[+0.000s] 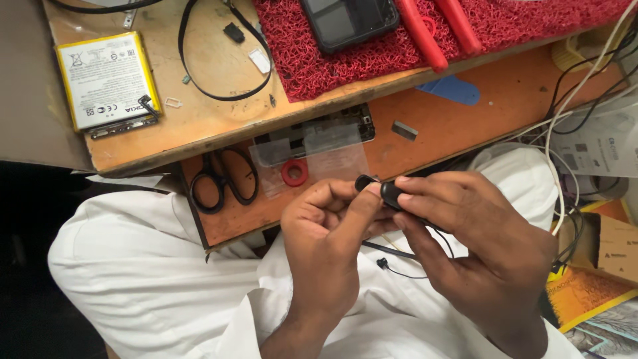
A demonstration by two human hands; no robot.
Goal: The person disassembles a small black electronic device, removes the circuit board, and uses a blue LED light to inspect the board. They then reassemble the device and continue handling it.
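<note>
Both my hands meet above my lap, in front of a low orange shelf. My left hand (332, 229) pinches a small black round part (365, 181) between thumb and forefinger. My right hand (478, 233) grips a small black oval piece (391, 193) that touches that part, with thin black wires (399, 256) trailing down from it over my white clothing. What the two black pieces are exactly is too small to tell.
On the orange shelf (465, 126) lie black scissors (222, 179), a red ring (294, 173), a clear film sheet (332, 156) and a blue pick (452, 90). The upper wooden bench carries a phone battery (106, 80), a red mat (372, 60), a dark phone (345, 20) and red-handled tool (432, 33). Cables and boxes crowd the right.
</note>
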